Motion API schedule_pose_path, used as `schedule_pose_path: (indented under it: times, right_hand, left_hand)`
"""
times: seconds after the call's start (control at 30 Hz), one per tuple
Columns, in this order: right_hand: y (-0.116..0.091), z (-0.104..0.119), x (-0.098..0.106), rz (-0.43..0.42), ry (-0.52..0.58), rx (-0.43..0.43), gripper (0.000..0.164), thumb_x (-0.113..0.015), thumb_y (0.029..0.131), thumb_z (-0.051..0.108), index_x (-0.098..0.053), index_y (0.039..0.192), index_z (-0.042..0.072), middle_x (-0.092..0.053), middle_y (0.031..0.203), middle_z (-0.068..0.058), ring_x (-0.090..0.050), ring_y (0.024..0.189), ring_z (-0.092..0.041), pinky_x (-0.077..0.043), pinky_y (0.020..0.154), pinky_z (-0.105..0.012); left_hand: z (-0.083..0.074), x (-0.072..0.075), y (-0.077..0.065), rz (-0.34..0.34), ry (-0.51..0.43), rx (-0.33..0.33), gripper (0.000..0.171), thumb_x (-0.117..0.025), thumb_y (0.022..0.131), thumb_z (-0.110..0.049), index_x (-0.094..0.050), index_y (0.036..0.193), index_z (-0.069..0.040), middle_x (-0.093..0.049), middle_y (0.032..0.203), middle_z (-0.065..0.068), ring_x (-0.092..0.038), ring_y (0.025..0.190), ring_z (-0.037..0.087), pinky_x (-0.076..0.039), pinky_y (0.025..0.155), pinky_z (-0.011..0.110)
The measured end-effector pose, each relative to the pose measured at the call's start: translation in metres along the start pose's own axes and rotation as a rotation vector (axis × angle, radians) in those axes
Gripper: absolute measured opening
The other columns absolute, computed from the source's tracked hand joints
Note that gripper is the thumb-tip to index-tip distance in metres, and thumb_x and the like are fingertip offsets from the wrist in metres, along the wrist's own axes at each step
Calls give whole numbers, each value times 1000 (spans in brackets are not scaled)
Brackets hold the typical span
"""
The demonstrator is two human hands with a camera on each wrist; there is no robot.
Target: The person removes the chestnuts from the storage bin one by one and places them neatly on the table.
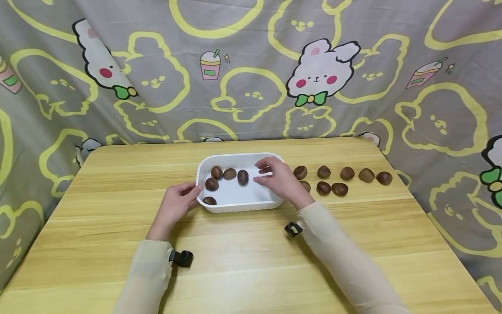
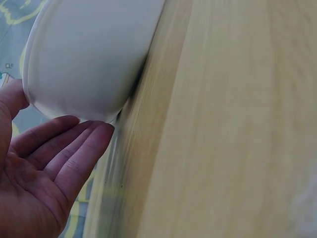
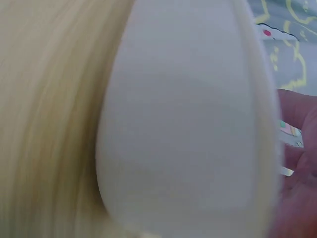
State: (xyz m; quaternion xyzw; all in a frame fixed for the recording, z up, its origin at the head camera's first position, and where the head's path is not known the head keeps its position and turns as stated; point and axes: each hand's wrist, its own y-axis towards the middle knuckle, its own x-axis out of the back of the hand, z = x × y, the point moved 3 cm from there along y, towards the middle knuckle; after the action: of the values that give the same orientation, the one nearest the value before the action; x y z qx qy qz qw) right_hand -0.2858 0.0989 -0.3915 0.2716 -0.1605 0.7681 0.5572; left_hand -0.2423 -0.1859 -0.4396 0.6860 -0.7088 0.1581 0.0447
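Note:
A white rectangular tray (image 1: 235, 205) stands on the wooden table, with several brown chestnuts (image 1: 229, 174) inside, mostly toward its left end. At that end my left hand (image 1: 178, 203) holds the tray, thumb over the rim and fingers along the outer wall, as the left wrist view shows too. My right hand (image 1: 279, 176) is over the tray's right part, thumb and fingers apart with nothing between them. Its fingertips point left toward the nearest chestnut (image 1: 243, 177), a short gap away. In the right wrist view the tray wall (image 3: 183, 124) hides most of the right hand (image 3: 299, 163).
More chestnuts (image 1: 347, 173) lie in two loose rows on the table (image 1: 235, 261), right of the tray. One of them (image 1: 304, 186) is partly covered by the right hand. Behind the table's far edge hangs a grey curtain (image 1: 251, 52) with yellow cartoon outlines.

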Motion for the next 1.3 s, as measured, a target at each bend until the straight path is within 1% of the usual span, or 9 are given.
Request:
schedule_pose_path:
  times: [0.17,0.3,0.43,0.57,0.73,0.83,0.97,1.1,1.3]
  right_hand:
    - [13,5,-20,22,-23,17,39,-75,88,8,-61,122,-3,-59,120,-19,-59,109,-28,-50,97,-36]
    - [23,6,-31,24,-49,-8,40,-76,86,8,-62,123,-2,-60,121,-17,-58,111,-28,-49,98,-37]
    - [29,5,-37,35,-132,-32,44,-77,85,11,-62,126,2,-58,127,-14,-56,115,-28,-47,98,-37]
    - [33,3,-43,65,-209,-39,49,-78,84,12,-60,128,2,-53,134,-15,-51,121,-30,-42,104,-37]
    - [36,1,-47,109,-249,-25,55,-77,83,9,-57,134,1,-53,135,-17,-48,125,-30,-37,109,-36]
    - [37,0,-49,121,-262,-2,53,-77,82,6,-60,132,2,-56,132,-16,-50,123,-28,-39,108,-36]
    - [40,0,-50,127,-275,11,44,-77,82,4,-65,124,4,-60,123,-13,-54,115,-26,-43,103,-36]
    - [41,-1,-51,132,-277,-2,38,-77,82,4,-65,118,4,-61,112,-11,-55,104,-24,-46,95,-35]
    - [40,-3,-52,126,-249,-40,39,-80,80,6,-65,117,5,-60,105,-8,-55,98,-22,-48,91,-34]
  left_hand:
    - [1,0,1,-9,-7,-6,45,-62,99,-24,-59,129,9,-62,121,27,-64,103,28,-57,82,26]
    - [2,0,1,-15,2,-6,45,-63,98,-25,-59,128,9,-63,120,26,-65,101,27,-57,81,26]
    - [2,0,2,-15,-1,-2,45,-64,98,-24,-59,128,9,-63,120,26,-65,100,26,-57,79,24]
    - [0,-1,3,-6,-26,-2,44,-63,98,-22,-59,129,9,-62,121,27,-65,100,26,-57,80,24]
    - [0,-1,2,-1,-23,3,44,-62,99,-22,-57,130,10,-61,122,28,-64,103,26,-57,80,23]
    - [1,-1,2,-7,-2,3,45,-62,99,-24,-58,130,9,-62,121,27,-64,102,26,-57,79,22]
    - [0,-1,2,-15,17,-6,44,-61,99,-24,-59,129,8,-63,120,26,-64,100,25,-56,78,20]
    - [-2,-2,2,-31,36,-20,43,-61,99,-23,-60,128,9,-63,119,26,-63,99,25,-56,76,18]
    - [-4,-2,0,-37,84,-27,42,-60,100,-24,-61,127,8,-65,115,25,-63,92,20,-53,70,16]
